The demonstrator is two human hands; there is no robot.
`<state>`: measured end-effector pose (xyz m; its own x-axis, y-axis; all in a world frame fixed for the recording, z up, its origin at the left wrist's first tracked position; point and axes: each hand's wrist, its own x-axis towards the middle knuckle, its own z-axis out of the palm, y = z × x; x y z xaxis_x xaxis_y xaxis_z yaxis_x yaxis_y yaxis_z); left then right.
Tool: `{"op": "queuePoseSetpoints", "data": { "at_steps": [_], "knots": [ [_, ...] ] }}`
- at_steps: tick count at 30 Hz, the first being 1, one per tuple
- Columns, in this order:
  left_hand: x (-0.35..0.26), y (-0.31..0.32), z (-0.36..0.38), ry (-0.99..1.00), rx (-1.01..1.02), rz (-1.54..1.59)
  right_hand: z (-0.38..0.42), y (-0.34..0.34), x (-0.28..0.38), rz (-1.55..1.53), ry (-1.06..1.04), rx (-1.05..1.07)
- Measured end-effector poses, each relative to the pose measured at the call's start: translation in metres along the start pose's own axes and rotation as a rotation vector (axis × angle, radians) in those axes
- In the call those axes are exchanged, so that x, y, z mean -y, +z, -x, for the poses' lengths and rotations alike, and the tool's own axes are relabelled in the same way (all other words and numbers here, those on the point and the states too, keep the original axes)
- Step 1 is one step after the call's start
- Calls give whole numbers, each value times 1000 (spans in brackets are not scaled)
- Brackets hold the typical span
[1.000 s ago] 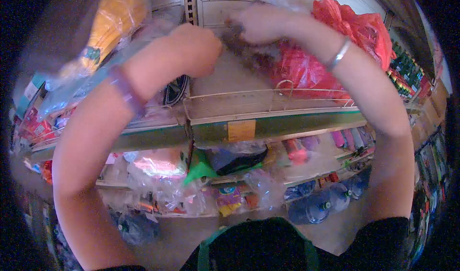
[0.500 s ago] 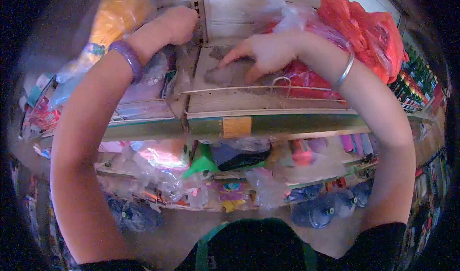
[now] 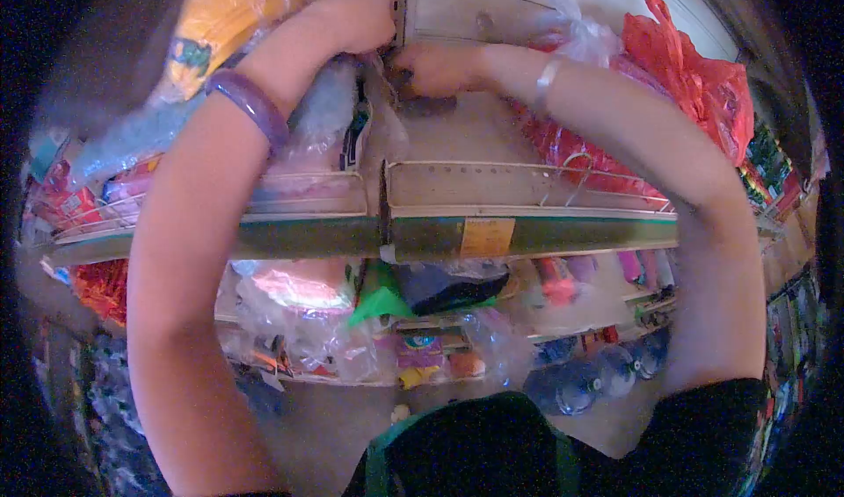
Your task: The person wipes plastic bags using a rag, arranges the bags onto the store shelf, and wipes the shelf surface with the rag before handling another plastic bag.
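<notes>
My left hand is closed at the back of the upper shelf, right beside the slotted metal post. What its fingers hold, if anything, is hidden. A purple bangle circles that wrist. Below and left of the hand lie goods in clear plastic wrapping. My right hand reaches leftward across the shelf, close to the edge of that wrapping, its fingers curled together. Something dark shows at its fingertips, too blurred to name. The shelf board lies beneath it.
A wire rail runs along the shelf's front edge, above a yellow label. Red plastic bags sit at right, a yellow wrapped bundle at upper left. Lower shelves hold a green item and several plastic-wrapped goods.
My right hand has moved left and up towards the post, its spread fingers now drawn together. My left hand remains closed by the post. The whole view has shifted slightly.
</notes>
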<state>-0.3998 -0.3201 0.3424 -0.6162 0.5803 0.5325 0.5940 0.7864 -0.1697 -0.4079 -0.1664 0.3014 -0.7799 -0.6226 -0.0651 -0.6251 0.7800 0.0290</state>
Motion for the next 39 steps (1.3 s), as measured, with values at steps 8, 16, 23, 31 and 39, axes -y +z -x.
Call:
{"op": "queuePoseSetpoints", "data": {
  "at_steps": [8, 16, 23, 31, 39],
  "knots": [
    [-10, -9, 1, -4, 105, -25, 84, -2, 66, -565, -238, 285],
    [1, 9, 2, 49, -46, -66, 41, -5, -3, 438, 118, 54],
    [-5, 5, -2, 30, -18, -45, 88, -10, 50, -185, -77, 67],
    [-30, -24, 19, 29, 93, -107, 242, -46, 101, -479, 115, -640],
    [-6, 6, 5, 102, -16, -130, 223, 110, 128, 406, 87, -713]
  ]
}}
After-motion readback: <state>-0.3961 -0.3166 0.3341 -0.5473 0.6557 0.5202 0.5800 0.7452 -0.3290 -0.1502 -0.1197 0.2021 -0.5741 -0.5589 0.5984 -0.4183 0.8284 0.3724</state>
